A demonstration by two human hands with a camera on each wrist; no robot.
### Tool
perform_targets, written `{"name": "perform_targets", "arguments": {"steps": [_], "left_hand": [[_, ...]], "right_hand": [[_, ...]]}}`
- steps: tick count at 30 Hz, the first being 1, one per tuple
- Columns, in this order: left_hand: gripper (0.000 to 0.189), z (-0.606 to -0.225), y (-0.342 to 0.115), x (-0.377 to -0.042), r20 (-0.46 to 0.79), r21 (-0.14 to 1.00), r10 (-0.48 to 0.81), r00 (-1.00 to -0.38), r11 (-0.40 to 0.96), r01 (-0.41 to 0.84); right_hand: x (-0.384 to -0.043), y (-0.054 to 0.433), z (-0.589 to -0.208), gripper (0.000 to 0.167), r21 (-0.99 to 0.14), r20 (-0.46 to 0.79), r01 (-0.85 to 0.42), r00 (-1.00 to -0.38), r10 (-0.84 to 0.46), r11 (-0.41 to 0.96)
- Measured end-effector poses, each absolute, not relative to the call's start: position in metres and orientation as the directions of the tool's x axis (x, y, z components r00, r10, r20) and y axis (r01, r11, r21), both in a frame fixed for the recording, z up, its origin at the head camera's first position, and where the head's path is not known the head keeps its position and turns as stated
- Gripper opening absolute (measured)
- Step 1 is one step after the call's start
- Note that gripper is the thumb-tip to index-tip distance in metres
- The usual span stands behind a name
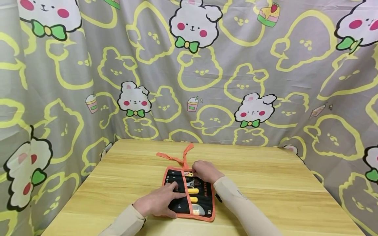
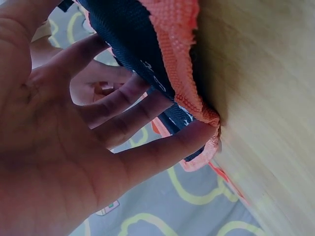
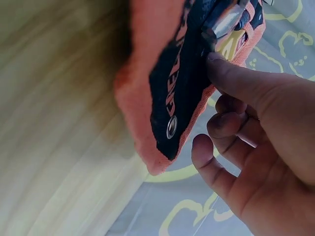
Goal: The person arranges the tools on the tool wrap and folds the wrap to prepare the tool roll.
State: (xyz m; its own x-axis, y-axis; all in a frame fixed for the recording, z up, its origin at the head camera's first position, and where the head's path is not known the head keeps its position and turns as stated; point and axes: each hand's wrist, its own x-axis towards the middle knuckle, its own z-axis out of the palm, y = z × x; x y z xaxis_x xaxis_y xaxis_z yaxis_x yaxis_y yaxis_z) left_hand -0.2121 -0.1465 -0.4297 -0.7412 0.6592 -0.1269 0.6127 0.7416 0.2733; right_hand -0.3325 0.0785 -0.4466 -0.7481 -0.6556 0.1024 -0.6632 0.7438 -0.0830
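A black tool roll with orange trim (image 1: 209,203) lies unrolled on the table, with tools upright in its pockets. Across its left half rests my left hand (image 1: 160,200), fingers spread; its little-finger side reaches the orange edge (image 2: 172,64). My right hand (image 1: 206,171) is at the roll's far right corner with fingers bent. Its thumb tip touches near a metal tool head (image 3: 221,24) and a yellow piece (image 3: 231,46); whether it pinches anything is hidden. Two yellow handles (image 1: 193,190), a small yellow tool (image 1: 188,174) and a grey-and-yellow cutter (image 1: 198,209) stick out of the pockets.
Orange tie straps (image 1: 186,155) trail from the roll's far edge over the wooden table (image 1: 265,183). A patterned curtain (image 1: 203,82) hangs behind and on both sides. A metal eyelet (image 3: 172,127) sits in the roll's near right corner.
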Motion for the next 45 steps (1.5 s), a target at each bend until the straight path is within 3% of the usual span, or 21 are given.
{"name": "perform_targets", "arguments": {"steps": [15, 22, 28, 39, 45], "left_hand": [[0.071, -0.430, -0.142, -0.214, -0.134, 0.266, 0.669, -0.731, 0.735, 0.624], [0.073, -0.433, -0.143, -0.214, -0.146, 0.251, 0.661, -0.736, 0.744, 0.619], [0.075, -0.433, -0.146, -0.213, -0.164, 0.259, 0.654, -0.738, 0.751, 0.608], [0.085, -0.429, -0.138, -0.217, -0.221, 0.254, 0.649, -0.728, 0.759, 0.600], [0.085, -0.428, -0.128, -0.217, -0.228, 0.233, 0.642, -0.732, 0.766, 0.599]], "right_hand": [[-0.324, 0.080, -0.445, 0.029, -0.051, 0.151, -0.636, -0.767, -0.624, 0.770], [-0.311, 0.094, -0.443, 0.008, -0.059, 0.200, -0.658, -0.744, -0.637, 0.751], [-0.294, 0.106, -0.440, 0.009, -0.046, 0.235, -0.698, -0.703, -0.671, 0.715], [-0.250, 0.123, -0.437, 0.004, -0.067, 0.177, -0.738, -0.671, -0.720, 0.671], [-0.227, 0.134, -0.436, 0.009, -0.139, 0.155, -0.737, -0.676, -0.721, 0.661]]}}
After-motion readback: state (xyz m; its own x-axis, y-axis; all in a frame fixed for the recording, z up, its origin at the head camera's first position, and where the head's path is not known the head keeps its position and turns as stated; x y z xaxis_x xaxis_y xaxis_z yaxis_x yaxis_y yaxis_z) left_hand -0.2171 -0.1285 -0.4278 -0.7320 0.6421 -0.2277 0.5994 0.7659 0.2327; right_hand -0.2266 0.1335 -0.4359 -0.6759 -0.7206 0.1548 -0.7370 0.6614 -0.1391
